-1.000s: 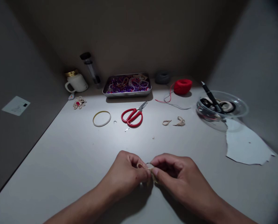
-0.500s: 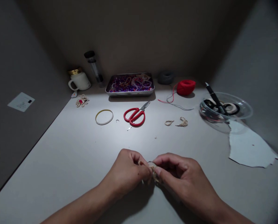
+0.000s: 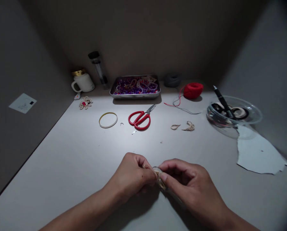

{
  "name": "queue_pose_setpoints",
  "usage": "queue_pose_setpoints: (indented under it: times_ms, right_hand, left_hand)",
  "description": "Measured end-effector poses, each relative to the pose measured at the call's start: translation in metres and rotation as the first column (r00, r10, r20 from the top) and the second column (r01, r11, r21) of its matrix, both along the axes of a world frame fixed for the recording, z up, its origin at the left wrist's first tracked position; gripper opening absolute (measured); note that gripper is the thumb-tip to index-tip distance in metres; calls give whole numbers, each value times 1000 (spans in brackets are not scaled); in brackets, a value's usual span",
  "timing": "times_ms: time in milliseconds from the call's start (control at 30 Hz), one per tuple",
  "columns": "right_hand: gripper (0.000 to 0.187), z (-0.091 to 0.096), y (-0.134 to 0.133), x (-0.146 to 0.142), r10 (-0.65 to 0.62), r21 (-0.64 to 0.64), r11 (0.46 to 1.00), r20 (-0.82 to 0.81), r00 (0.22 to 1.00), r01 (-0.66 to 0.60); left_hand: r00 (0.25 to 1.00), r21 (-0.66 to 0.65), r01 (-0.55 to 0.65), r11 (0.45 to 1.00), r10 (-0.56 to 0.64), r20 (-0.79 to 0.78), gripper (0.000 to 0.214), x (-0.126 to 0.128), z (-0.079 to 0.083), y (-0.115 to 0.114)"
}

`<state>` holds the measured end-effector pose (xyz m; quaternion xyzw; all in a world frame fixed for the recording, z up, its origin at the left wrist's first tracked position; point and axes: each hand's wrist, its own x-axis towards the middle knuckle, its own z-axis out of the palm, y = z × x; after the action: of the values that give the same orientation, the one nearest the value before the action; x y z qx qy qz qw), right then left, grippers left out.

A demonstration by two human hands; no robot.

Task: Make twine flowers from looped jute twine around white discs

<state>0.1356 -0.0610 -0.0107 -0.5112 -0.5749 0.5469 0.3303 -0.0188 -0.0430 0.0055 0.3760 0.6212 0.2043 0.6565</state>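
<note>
Near the front of the table my left hand (image 3: 132,176) pinches beige braided cord (image 3: 160,182) between thumb and fingers. My right hand (image 3: 193,183), thumb and forefinger closed, grips the same cord from the right side. A thin curved edge, perhaps of a ring (image 3: 155,167), shows between the fingertips; most of it is hidden by the hands. Beyond them lie red-handled scissors (image 3: 140,121), partly open, with a yellow-and-white bangle (image 3: 108,120) to their left. To their right rest a small loop of cord (image 3: 175,127) and another cord scrap (image 3: 189,126).
A metal tray (image 3: 135,96) of purple and red beads stands at the back. Red yarn (image 3: 193,90) and grey yarn (image 3: 171,80) sit beside it. On the left are a mug (image 3: 84,82), a clear tube (image 3: 99,69) and a cord flower (image 3: 85,103); on the right, a clear bowl (image 3: 254,117) and torn paper (image 3: 256,152).
The cord between my fingers has shifted slightly, and a bit more of it shows by my right thumb. Both hands keep their grip in nearly the same place.
</note>
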Motion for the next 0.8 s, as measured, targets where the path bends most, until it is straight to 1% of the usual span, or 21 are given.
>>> queue_pose_setpoints:
  times_ms: [233,400,567,633,733,800]
  right_hand:
    - [9,3,0,0,-40,-36,999,-28,999,39]
    - [13,5,1,4,-74,-79,994,-39,997,70]
    - [14,2,6,5,6,-125,992,-65,998,-14]
    - [15,2,8,4,18,-135,990,-85,996,-29]
    - [16,2,11,3,-19,-177,984,-118,993,-3]
    - [18,1,12,4,-73,-229,973,-190,979,28]
  left_hand:
    - [1000,15,4,1000,-5,20,8,-2,-1,-1]
    - [996,33,-13,999,10,88,19,-2,-3,1]
    - [993,41,11,999,-16,115,15,0,-4,0]
    - [992,39,18,999,-23,121,15,1,-4,-1]
    - [987,62,31,998,-41,153,18,2,-6,-2]
    - [976,101,48,994,-68,205,20,1,-6,-2]
